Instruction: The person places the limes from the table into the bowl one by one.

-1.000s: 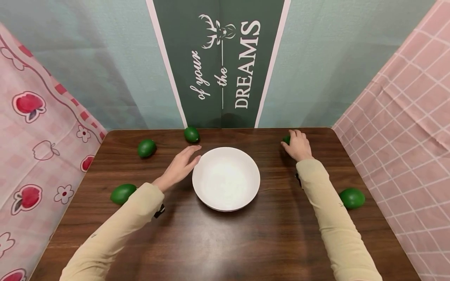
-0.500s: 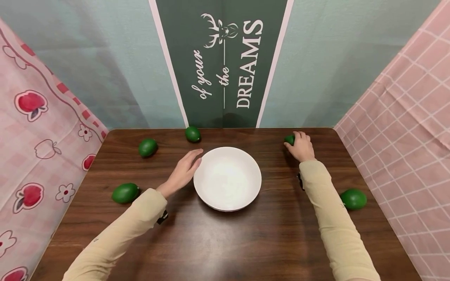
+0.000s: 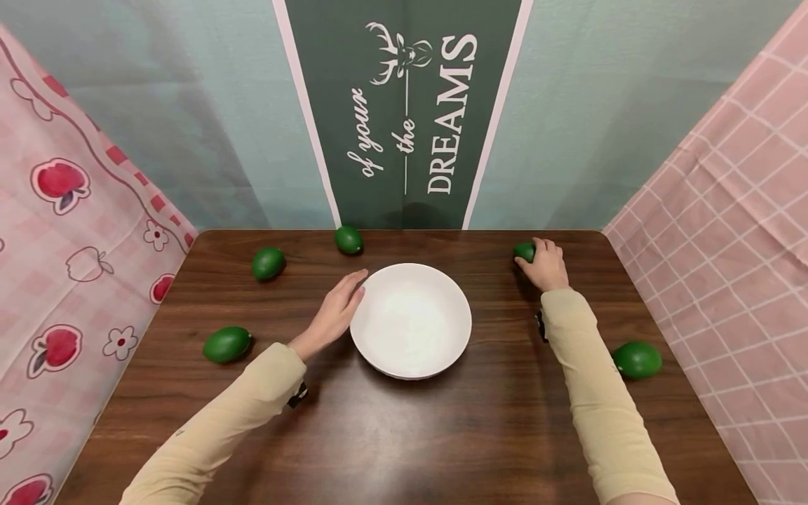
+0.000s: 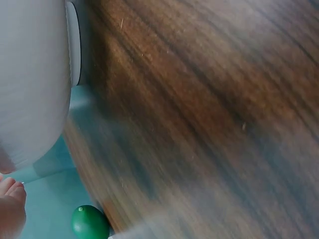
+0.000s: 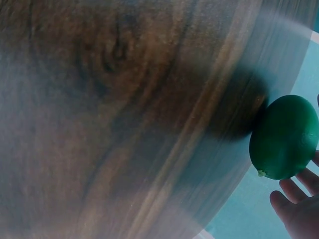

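Note:
My right hand [image 3: 546, 266] holds a green lime [image 3: 523, 252] near the back right of the table, thumb on the near side and fingers on the far side. In the right wrist view, fingertips [image 5: 290, 189] lie against the lower side of that lime [image 5: 285, 137], which has a small stem nub. My left hand [image 3: 336, 308], with its fingers stretched out, is at the left rim of a white bowl [image 3: 410, 319]. The left wrist view shows the side of the bowl [image 4: 32, 74] and part of the left hand [image 4: 11, 206] at the lower left.
Other green fruits lie around the bowl: one at the back [image 3: 348, 240], one back left [image 3: 268, 263], a larger one at left [image 3: 227, 344], another larger one at right [image 3: 637, 360]. Cloths hang at the table's [image 3: 404, 442] back and sides.
The right hand has shifted slightly right, so more of the lime shows beside it. The left hand has drawn back a little toward the person along the bowl's rim. The view has shifted slightly.

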Tool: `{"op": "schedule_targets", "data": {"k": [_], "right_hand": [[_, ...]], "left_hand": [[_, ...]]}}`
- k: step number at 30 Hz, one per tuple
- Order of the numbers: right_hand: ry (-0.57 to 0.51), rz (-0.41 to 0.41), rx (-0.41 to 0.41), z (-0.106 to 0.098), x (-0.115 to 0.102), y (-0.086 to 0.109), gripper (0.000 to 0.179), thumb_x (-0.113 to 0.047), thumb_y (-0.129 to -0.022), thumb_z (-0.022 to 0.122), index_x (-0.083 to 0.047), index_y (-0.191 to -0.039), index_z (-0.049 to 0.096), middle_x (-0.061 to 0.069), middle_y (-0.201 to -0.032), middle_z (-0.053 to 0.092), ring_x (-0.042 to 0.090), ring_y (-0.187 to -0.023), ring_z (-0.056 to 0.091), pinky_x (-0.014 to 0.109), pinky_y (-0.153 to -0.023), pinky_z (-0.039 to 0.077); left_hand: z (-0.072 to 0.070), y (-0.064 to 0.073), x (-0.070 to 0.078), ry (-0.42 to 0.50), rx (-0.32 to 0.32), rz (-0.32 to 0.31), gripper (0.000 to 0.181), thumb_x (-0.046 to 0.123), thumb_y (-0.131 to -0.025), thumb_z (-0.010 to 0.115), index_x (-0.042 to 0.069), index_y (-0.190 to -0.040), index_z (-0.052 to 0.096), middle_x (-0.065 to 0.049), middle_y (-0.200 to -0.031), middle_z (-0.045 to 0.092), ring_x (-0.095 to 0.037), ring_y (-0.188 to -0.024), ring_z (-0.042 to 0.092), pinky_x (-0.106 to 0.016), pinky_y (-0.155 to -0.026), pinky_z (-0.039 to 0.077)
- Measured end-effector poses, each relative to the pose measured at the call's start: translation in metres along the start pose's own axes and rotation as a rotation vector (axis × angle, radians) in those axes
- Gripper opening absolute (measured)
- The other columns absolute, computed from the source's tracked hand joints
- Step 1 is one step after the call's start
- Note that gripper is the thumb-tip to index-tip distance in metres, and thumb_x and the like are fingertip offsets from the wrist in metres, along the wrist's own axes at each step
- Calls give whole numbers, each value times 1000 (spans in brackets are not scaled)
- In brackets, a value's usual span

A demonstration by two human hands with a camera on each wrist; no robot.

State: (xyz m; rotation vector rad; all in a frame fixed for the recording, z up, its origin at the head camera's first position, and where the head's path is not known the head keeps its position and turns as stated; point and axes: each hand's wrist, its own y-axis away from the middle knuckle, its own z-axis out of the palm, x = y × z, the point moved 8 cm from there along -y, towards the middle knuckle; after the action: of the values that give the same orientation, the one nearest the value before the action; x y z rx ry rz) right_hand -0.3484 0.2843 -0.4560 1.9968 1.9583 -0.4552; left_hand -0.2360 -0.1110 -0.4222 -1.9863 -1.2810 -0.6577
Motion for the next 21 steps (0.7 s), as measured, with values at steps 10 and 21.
{"op": "schedule_targets", "data": {"k": [10, 21], "right_hand": [[-35, 4, -10, 6, 6, 2, 68, -25, -91, 54, 5, -141, 20, 32, -136, 22, 48, -121, 23, 61, -92, 31], [-52, -3, -19, 10, 7, 0, 67, -24, -91, 54, 1, -143, 19, 32, -137, 21, 49, -122, 22, 61, -93, 31]], "left_hand": [[7, 4, -3, 46, 18, -40, 40, 17, -99, 38, -2, -133, 42, -16, -136, 43, -26, -127, 38, -41, -104, 31], [7, 7, -1, 70, 82, -16, 37, 12, -98, 38, -5, -130, 45, -19, -132, 47, -29, -123, 42, -41, -102, 33]]}}
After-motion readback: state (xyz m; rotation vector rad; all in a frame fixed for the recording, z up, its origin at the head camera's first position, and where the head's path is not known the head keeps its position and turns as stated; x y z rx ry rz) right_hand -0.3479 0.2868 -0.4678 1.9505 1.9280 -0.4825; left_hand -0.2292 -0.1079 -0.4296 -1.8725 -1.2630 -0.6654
